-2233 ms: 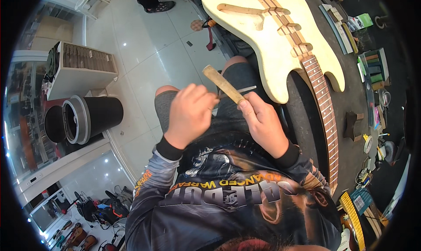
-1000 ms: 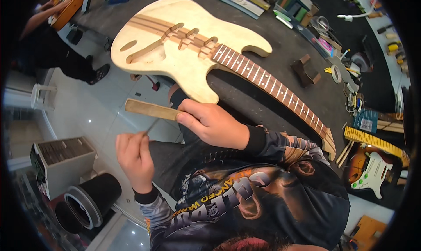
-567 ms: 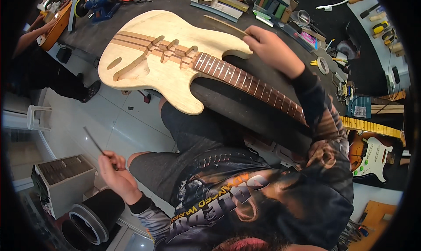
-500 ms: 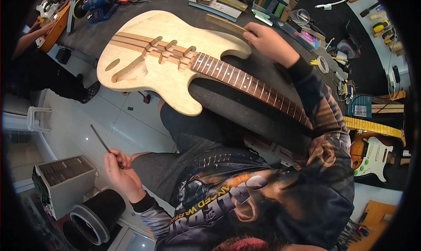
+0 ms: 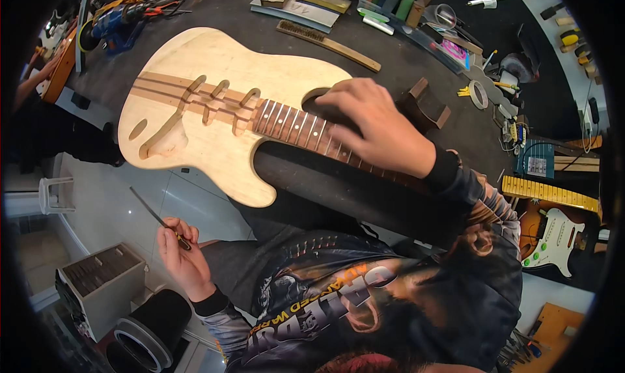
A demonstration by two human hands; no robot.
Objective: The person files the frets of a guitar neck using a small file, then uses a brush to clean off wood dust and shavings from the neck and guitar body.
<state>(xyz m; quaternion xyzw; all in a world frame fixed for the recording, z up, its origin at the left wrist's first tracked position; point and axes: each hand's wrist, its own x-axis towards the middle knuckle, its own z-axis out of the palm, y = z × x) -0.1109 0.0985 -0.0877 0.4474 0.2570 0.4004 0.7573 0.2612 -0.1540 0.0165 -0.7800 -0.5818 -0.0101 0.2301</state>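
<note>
An unfinished pale wooden guitar body with dark centre stripes and carved cavities lies on the bench, its dark fretboard pointing right. My right hand reaches over the fretboard beside the body's horn, fingers spread and nothing seen in them; whether the fingertips touch the wood I cannot tell. My left hand, off the bench at the lower left, is closed round the handle of a thin dark file that points up and left. Beyond the guitar lies a wooden-handled brush with dark bristles.
A dark wooden neck rest stands right of my hand. Sanding blocks and a blue power tool sit at the back. A second guitar lies at right, a black bin lower left. Another person's hand shows far left.
My right hand has let go of the brush, which now lies on the bench, and has moved to the fretboard. My left hand still holds the file. The whole view has shifted somewhat.
</note>
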